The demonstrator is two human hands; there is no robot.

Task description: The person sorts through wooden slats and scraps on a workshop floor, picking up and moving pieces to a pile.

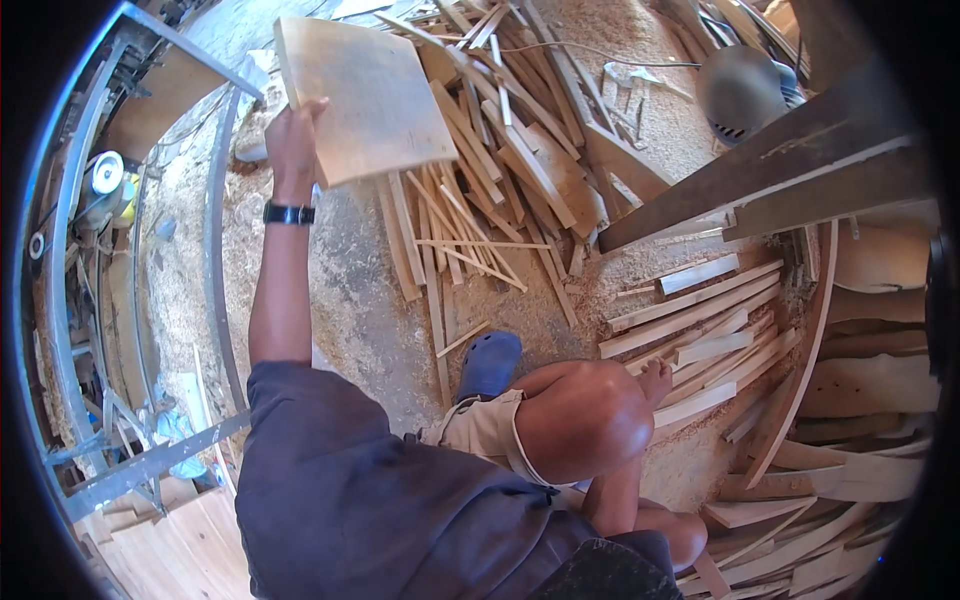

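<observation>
A flat, squarish wooden board point(365, 95) is raised out at the upper left, tilted over the floor. My left hand point(295, 140) grips its near left edge, with the arm stretched straight out and a dark watch on the wrist. Beyond my bent knee, my right hand point(655, 380) is down among a row of pale wooden strips point(690, 315). Its fingers look curled by the strips' near ends. The knee hides part of this hand, and what it holds, if anything, cannot be made out.
A loose heap of wooden offcuts point(510, 130) covers the floor ahead. Dark beams point(760, 160) slant in from the right, near a rounded grey machine point(740, 90). A metal frame point(220, 250) stands on the left. Curved boards point(860, 390) are stacked far right. Sawdust covers the floor.
</observation>
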